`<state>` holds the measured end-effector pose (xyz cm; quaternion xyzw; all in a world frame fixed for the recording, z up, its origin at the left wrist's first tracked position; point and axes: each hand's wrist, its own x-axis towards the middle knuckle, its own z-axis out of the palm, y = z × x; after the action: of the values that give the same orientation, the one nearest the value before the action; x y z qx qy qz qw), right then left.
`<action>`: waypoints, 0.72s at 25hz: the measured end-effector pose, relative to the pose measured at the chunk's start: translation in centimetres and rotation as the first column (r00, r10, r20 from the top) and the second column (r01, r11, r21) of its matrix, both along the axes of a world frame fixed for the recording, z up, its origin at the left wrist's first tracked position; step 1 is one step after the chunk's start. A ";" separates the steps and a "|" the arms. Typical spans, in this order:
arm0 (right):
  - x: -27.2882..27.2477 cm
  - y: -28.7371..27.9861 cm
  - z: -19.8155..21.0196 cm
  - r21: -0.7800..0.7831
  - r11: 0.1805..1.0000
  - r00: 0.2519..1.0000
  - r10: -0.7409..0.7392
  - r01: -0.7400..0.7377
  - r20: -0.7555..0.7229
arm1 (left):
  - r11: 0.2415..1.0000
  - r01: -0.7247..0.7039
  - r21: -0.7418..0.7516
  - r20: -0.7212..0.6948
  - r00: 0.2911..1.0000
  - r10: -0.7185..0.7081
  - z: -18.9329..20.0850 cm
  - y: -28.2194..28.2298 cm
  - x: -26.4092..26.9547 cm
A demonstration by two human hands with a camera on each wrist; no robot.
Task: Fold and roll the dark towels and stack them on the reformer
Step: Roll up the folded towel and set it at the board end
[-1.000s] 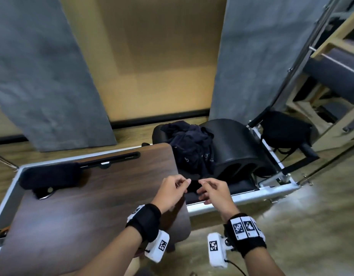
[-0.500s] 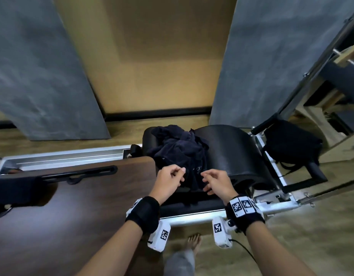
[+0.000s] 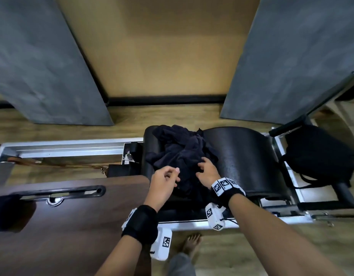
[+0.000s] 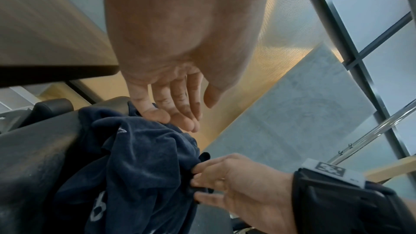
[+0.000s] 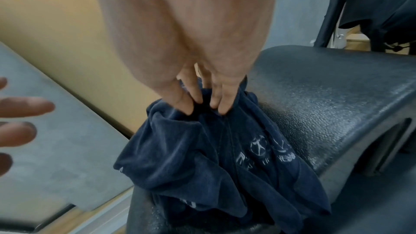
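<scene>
Towels (image 3: 182,154) sitting in a crumpled navy heap, count impossible to tell.
Right hand (image 3: 207,173) is pinching the cloth, fingertips buried; left hand (image 3: 164,181) is hovering relaxed, holding nothing.

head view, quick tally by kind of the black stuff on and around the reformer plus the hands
dark towel heap: 1 (separate towels can't be counted)
black arched pad: 1
black bag: 1
hands: 2, left hand loose above the heap, right hand pinching the cloth
Total: 5
</scene>
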<state>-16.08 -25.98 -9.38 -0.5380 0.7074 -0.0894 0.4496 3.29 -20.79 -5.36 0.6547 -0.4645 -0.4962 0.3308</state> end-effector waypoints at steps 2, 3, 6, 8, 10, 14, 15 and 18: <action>-0.6 -0.4 0.8 -0.167 0.981 0.995 -0.099 0.096 -0.008 | 1.000 -0.023 0.003 0.000 1.000 0.023 -0.1 -0.6 0.1; -0.9 -0.7 1.5 -0.248 0.959 0.989 -0.145 0.139 -0.003 | 1.000 -0.024 0.004 -0.001 1.000 0.024 0.0 -0.8 -0.1; -2.0 -1.8 5.0 -0.388 0.901 0.981 -0.186 0.191 0.052 | 0.999 0.030 -0.012 0.041 0.999 -0.029 0.5 -1.2 -1.2; -2.4 -1.7 7.9 -0.415 0.888 0.978 -0.156 0.200 0.137 | 0.990 0.133 -0.050 0.123 0.984 -0.126 1.1 -0.9 -1.9; -2.7 -1.1 10.8 -0.438 0.886 0.981 -0.087 0.155 0.173 | 0.965 0.241 -0.098 0.184 0.958 -0.221 1.9 -0.5 -2.5; -2.9 1.1 16.4 -0.523 0.850 0.965 0.081 0.063 0.249 | 0.918 0.328 -0.224 0.185 0.939 -0.290 4.8 0.5 -4.3; -3.1 1.9 17.9 -0.542 0.838 0.955 0.111 0.059 0.275 | 0.919 0.295 -0.261 0.116 0.955 -0.274 5.9 0.8 -4.9; -3.9 4.8 21.7 -0.619 0.784 0.932 0.181 0.056 0.314 | 0.903 0.198 -0.381 -0.012 0.976 -0.219 9.3 2.6 -6.3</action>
<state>-20.00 -21.16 12.33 -0.6533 0.5268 -0.3967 0.3720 -3.05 -18.22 3.96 0.5116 -0.6093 -0.4476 0.4083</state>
